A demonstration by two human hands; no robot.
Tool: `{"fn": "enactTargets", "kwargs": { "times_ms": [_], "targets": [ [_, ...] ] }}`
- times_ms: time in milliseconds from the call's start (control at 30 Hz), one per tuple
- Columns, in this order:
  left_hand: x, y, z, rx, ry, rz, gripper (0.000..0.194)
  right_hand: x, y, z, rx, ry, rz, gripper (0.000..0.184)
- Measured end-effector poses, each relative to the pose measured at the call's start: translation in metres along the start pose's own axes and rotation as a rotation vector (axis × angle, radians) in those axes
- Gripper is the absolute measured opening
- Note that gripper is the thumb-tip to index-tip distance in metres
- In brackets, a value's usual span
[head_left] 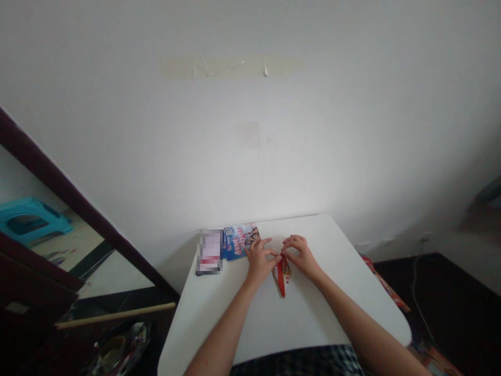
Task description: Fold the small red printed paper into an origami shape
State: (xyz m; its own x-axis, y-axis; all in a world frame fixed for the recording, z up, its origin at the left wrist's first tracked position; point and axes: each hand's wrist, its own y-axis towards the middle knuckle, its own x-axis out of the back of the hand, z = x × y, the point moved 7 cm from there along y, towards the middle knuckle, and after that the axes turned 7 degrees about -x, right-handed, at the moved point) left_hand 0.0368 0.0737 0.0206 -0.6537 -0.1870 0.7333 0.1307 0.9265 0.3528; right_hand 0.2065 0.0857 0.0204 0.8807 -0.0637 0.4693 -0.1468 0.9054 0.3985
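A folded piece of red, printed paper (282, 279) lies on the white table (313, 324), its narrow point toward me. My left hand (259, 259) pinches its far end between thumb and forefinger, with the other fingers spread. From the other side my right hand (302, 256) pinches the same far end, its fingers bent over. The fingertips meet there and cover that end of the paper. Just beyond my left hand is a blue printed leaflet (237, 243), partly behind the fingers.
A phone with a blurred screen (210, 251) lies at the table's back left, beside the leaflet. The white wall (250, 177) rises behind the table. To the left are a doorway, a turquoise stool (37, 216) and a wooden stick (117, 315). A cable (415, 287) hangs at the right.
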Motion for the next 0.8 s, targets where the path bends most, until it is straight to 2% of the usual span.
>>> {"fn": "enactTargets", "kwargs": {
  "times_ms": [133, 267, 800],
  "targets": [
    [0.004, 0.001, 0.002, 0.012, -0.018, -0.048, 0.002, 0.002, 0.001, -0.005, 0.001, -0.011, -0.020, 0.015],
    [0.008, 0.002, 0.004, 0.013, -0.025, -0.101, 0.001, -0.002, 0.000, -0.009, 0.002, -0.047, 0.018, 0.014],
    [0.007, 0.002, 0.004, 0.022, -0.036, -0.119, 0.003, -0.011, -0.004, -0.002, 0.038, -0.112, 0.100, 0.005]
  ]
}}
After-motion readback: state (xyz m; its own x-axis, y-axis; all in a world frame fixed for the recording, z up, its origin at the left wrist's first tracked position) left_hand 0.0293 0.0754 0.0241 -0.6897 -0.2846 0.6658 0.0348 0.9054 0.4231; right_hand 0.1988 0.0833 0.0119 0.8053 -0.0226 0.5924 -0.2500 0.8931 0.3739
